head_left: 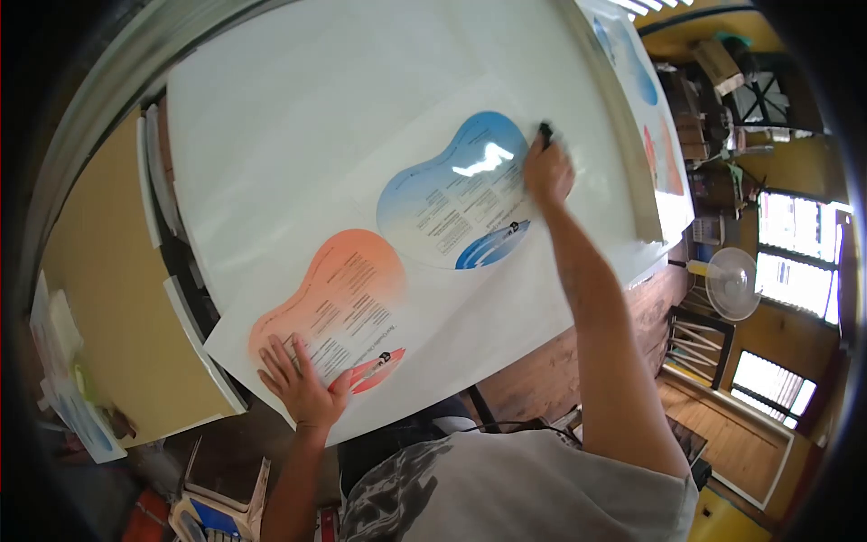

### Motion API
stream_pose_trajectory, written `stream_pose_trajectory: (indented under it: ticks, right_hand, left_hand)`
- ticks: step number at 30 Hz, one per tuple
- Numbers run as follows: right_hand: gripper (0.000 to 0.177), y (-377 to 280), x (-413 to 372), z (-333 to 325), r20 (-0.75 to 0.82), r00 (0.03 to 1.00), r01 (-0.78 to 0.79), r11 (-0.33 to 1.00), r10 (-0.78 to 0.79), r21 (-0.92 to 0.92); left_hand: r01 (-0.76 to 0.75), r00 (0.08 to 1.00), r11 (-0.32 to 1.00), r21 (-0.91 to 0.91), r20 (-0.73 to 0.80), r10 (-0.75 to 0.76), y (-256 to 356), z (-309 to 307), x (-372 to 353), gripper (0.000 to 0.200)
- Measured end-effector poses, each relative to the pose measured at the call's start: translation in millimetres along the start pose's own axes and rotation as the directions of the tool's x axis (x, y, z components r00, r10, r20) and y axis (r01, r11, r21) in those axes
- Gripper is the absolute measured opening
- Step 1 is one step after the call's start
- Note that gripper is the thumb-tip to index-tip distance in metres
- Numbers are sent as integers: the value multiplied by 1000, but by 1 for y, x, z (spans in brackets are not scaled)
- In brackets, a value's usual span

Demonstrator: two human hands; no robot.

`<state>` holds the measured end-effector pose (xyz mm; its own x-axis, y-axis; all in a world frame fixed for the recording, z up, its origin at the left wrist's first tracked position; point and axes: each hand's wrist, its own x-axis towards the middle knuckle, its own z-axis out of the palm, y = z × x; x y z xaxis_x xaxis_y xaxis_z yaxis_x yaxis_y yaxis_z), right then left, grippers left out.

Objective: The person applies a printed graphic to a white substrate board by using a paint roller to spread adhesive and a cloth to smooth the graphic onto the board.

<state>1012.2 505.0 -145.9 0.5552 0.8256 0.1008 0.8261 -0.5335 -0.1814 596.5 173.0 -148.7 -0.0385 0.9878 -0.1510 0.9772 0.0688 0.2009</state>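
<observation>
A white printed sheet (488, 303) lies on the large work table. It carries an orange peanut-shaped print (361, 257) and a blue peanut-shaped print (411, 199), both with small text. My left hand (302, 384) rests flat with fingers spread on the lower end of the orange print. At the right edge of the blue print, my right hand (549, 172) is closed around a small black tool (545, 134). Only the tool's top shows, so its exact kind is hidden. Glare covers part of the blue print.
A raised strip (623, 117) runs along the table's right side, with more prints (664, 149) beyond it. To the left is a tan board (99, 262). A plastic chair (217, 506) stands at the lower left, and a fan (731, 284) at the right.
</observation>
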Motion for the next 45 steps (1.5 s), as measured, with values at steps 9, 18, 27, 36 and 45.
stream_pose_trajectory:
  ticks: [9,18,27,36,45]
  right_hand:
    - [15,-12,-200,-24,122,611,700,606,-782,377]
    - [26,-72,3,18,43,689,695,677,-723,241]
    - [46,-115,58,35,32,930,365,930,-366,33]
    - [11,-26,-280,-16,90,537,705,504,-839,499]
    - [32,-191,-136,17,77,782,599,780,-618,180]
  left_hand:
    - [11,999,999,-39,48,-9,2,-7,2,100]
    - [-9,996,999,35,83,6,-5,0,1,101]
    - [18,997,1000,-16,71,-17,-2,-2,-1,101]
    - [36,998,992,-124,57,-30,-1,-7,0,97]
    - [13,1000,987,-159,23,-9,-7,-1,-2,93]
